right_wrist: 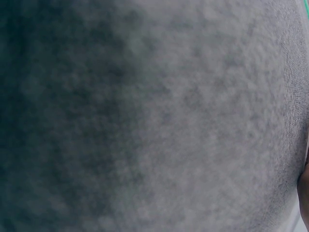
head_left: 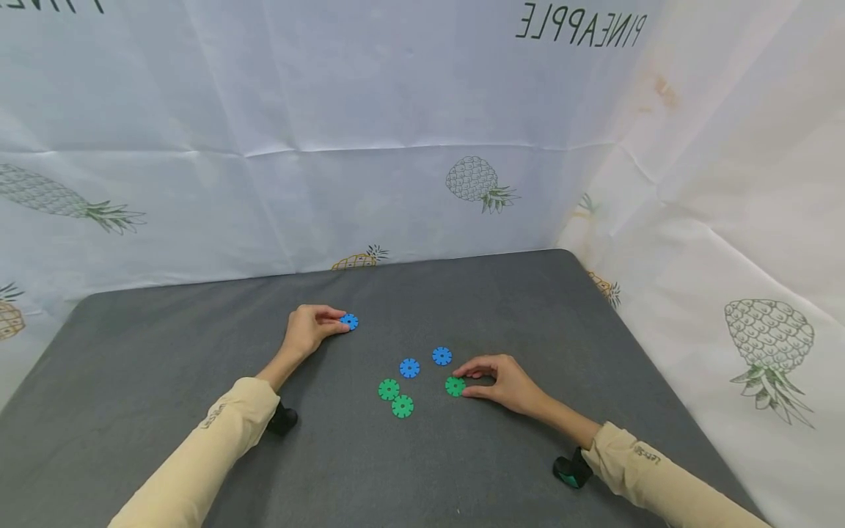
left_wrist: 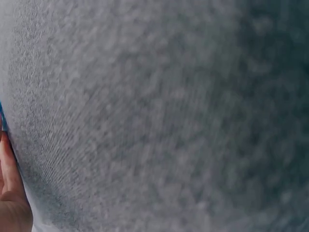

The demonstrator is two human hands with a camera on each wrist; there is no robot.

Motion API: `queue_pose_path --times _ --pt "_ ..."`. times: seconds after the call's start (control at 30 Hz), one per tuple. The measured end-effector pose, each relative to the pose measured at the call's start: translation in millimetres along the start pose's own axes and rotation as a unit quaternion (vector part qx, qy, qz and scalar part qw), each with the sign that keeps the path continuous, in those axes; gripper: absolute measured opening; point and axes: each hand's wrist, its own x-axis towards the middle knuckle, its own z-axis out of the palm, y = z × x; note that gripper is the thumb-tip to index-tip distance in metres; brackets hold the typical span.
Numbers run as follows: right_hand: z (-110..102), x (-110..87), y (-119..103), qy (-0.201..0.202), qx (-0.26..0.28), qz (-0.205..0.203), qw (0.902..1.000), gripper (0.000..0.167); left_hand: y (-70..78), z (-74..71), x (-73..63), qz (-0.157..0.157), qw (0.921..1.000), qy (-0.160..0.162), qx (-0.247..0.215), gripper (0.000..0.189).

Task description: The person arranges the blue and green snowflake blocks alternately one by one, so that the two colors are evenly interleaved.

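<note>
In the head view, my left hand (head_left: 309, 329) pinches a notched blue plastic disc (head_left: 351, 321) between thumb and fingers, at the far side of the group. My right hand (head_left: 505, 383) has its thumb and fingertips at the edge of a notched green disc (head_left: 453, 386), gripping it from the right. Two more blue discs (head_left: 409, 368) lie between the hands, one of them close to the right fingertips. Just left of centre, two green discs (head_left: 403, 406) lie side by side. The left wrist view catches only part of the fingers and a sliver of blue.
A dark grey cloth covers the table (head_left: 370, 469). Behind it and to the right hangs a white curtain (head_left: 370, 88) printed with pineapples. A dark wrist camera (head_left: 282, 420) sits under the left cuff, another (head_left: 573, 469) under the right.
</note>
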Motion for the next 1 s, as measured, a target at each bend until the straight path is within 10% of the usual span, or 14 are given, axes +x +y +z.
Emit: queue_pose_path --times 0.4,0.67,1.0 --pt "-0.8 0.5 1.7 0.003 0.005 -0.004 1.0000 0.031 1.9 -4.0 7.3 -0.036 0.9990 -0.026 0.003 0.033" --pt "-1.5 1.1 2.3 0.002 0.005 -0.001 1.0000 0.031 -9.1 -17.8 10.6 0.024 0.9916 -0.109 -0.065 0.039" --pt "-0.9 0.0 -1.0 0.000 0.007 0.003 1.0000 0.031 -13.5 -17.6 15.5 0.030 0.9914 -0.115 -0.054 0.034"
